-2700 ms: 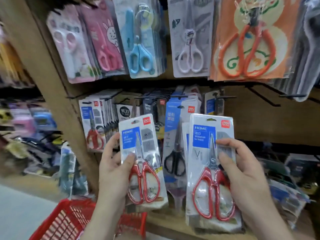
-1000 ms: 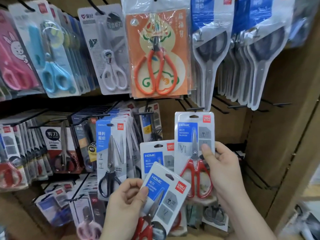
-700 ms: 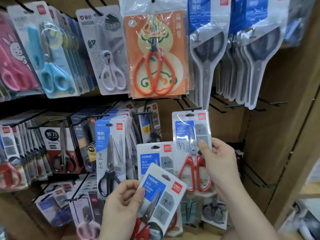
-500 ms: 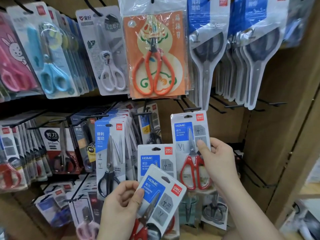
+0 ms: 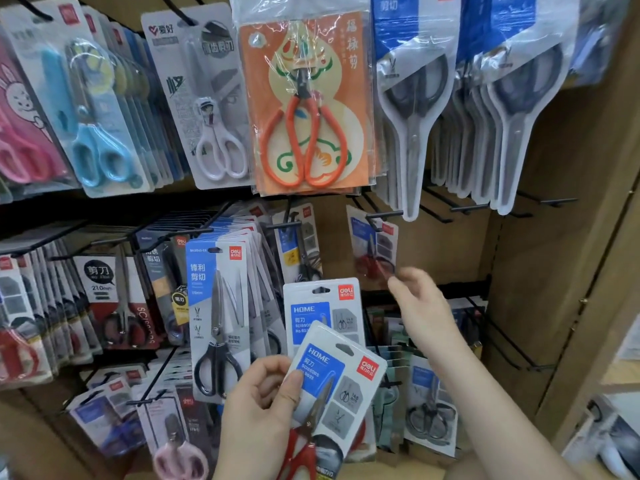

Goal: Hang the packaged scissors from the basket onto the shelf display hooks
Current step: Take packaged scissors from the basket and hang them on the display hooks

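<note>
My left hand [image 5: 263,410] grips a pack of red-handled scissors [image 5: 341,375] with a blue HOME label, tilted, low in the middle of the view. A second such pack [image 5: 375,249] hangs on a black hook [image 5: 384,215] in the middle row, blurred and slightly swung. My right hand [image 5: 426,310] is just below and to the right of that pack, fingers loose and holding nothing. Another HOME pack [image 5: 320,310] hangs behind the one in my left hand. The basket is out of view.
Scissor packs crowd the hooks: orange-handled scissors [image 5: 304,109] above, black-handled ones [image 5: 216,317] to the left, grey ones [image 5: 412,98] at upper right. Bare black hooks [image 5: 554,201] stick out to the right. A wooden side panel [image 5: 561,271] closes the shelf on the right.
My right hand has let go of its red scissors pack, which now hangs on the hook. That hand has dropped down and to the right. My left hand has hardly moved.
</note>
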{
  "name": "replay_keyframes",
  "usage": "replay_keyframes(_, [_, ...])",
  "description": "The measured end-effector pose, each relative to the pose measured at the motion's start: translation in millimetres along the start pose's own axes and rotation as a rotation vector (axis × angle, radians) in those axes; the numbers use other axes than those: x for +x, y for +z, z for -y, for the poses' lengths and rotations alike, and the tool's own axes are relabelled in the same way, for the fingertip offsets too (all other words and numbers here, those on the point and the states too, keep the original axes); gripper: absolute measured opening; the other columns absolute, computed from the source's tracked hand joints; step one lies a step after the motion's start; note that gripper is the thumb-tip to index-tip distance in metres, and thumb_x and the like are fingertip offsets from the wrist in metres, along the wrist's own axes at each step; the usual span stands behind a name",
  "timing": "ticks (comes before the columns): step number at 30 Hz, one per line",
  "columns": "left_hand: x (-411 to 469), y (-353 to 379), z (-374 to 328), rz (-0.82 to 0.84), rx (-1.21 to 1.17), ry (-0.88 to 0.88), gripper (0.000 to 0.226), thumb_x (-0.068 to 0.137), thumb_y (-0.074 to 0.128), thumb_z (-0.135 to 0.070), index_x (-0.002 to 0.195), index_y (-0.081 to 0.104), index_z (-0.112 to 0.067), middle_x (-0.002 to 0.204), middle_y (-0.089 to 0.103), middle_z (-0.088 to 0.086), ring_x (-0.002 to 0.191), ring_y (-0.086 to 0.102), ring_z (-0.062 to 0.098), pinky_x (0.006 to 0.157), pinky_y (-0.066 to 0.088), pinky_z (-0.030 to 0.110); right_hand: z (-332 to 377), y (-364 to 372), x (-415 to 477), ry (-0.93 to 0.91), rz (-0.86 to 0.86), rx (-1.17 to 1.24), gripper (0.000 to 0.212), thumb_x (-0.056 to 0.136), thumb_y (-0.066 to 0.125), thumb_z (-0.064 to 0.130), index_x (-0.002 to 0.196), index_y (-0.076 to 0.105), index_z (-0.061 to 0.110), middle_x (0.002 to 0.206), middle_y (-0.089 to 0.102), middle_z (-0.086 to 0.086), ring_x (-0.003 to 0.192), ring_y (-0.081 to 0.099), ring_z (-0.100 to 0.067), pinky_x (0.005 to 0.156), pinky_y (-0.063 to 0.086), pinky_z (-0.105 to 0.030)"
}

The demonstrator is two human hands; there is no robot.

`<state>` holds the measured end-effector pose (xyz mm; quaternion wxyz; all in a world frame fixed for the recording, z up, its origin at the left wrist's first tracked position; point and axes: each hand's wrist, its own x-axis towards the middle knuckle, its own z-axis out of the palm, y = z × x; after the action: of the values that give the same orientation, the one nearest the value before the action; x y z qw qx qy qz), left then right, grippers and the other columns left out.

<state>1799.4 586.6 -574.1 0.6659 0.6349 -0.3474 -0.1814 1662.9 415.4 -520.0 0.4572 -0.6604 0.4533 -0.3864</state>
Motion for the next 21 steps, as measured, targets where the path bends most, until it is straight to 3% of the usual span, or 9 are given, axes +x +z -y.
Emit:
replay_keyframes(3, [3.1,10.6,1.4,-0.002,-0.040,-0.006,0.007,0.089,0.065,-0.001,0.089,0.066,-0.007,0.075,0.075,0.010,0.067,0.066,0.017,0.067,0.053,0.030,-13.4,-7.5,-42.6,0.079,0.433,0.187,0.033,0.102,0.043,0.044,0.110,0.073,0.032,0.107,0.075,0.007,0.103,0.067,-0.008,0.093,0.048,-0.034])
replay_keyframes(4, [3.2,14.0,2.0,0.018,-0.044,-0.021,0.006,0.090,0.064,-0.002,0.089,0.066,-0.008,0.078,0.076,0.011,0.072,0.068,0.022,0.071,0.053,0.036,-17.4,-7.5,-49.4,0.113,0.488,0.256,0.033,0.101,0.045,0.042,0.105,0.076,0.031,0.103,0.077,0.004,0.102,0.068,-0.011,0.090,0.048,-0.034])
replay_keyframes(8, [-0.6,24.5,-1.1,0.140,-0.051,-0.053,0.003,0.092,0.061,-0.005,0.093,0.064,-0.005,0.085,0.076,0.014,0.082,0.071,0.034,0.078,0.054,0.046,-22.2,-11.3,-43.5,0.165,0.444,0.368,0.023,0.099,0.056,0.024,0.107,0.076,0.020,0.105,0.076,-0.014,0.103,0.070,-0.031,0.091,0.051,-0.046])
replay_keyframes(12, [-2.5,31.0,-3.7,0.175,-0.050,0.009,0.015,0.083,0.064,-0.021,0.091,0.065,-0.009,0.087,0.076,0.007,0.081,0.071,0.018,0.073,0.055,0.029,-7.2,-20.7,-40.4,0.067,0.355,0.394,0.021,0.099,0.054,0.020,0.111,0.071,0.016,0.100,0.078,-0.007,0.092,0.075,-0.027,0.080,0.058,-0.042])
replay_keyframes(15, [-1.0,28.7,-4.5,0.103,-0.136,-0.008,0.004,0.090,0.060,-0.004,0.092,0.062,-0.001,0.078,0.075,0.008,0.067,0.065,0.010,0.062,0.052,0.019,8.3,-25.8,-36.8,-0.031,0.236,0.435,0.020,0.100,0.052,0.019,0.110,0.069,0.015,0.099,0.078,-0.003,0.093,0.075,-0.021,0.081,0.058,-0.043])
replay_keyframes(18, [-1.7,25.0,-7.4,0.090,-0.234,-0.053,0.019,0.087,0.059,-0.009,0.097,0.058,0.006,0.082,0.076,0.018,0.074,0.068,0.025,0.073,0.054,0.038,18.6,-25.4,-33.2,-0.076,0.172,0.417,0.016,0.100,0.053,0.022,0.105,0.068,0.018,0.096,0.078,0.003,0.091,0.075,-0.015,0.074,0.060,-0.036])
replay_keyframes(21, [-3.7,25.1,-8.8,0.081,-0.237,-0.047,0.017,0.084,0.060,-0.010,0.096,0.059,0.003,0.083,0.076,0.017,0.077,0.069,0.028,0.076,0.053,0.040,24.4,-20.5,-30.2,-0.079,0.129,0.421,0.016,0.101,0.052,0.020,0.099,0.068,0.019,0.091,0.078,0.003,0.086,0.076,-0.013,0.063,0.061,-0.026])
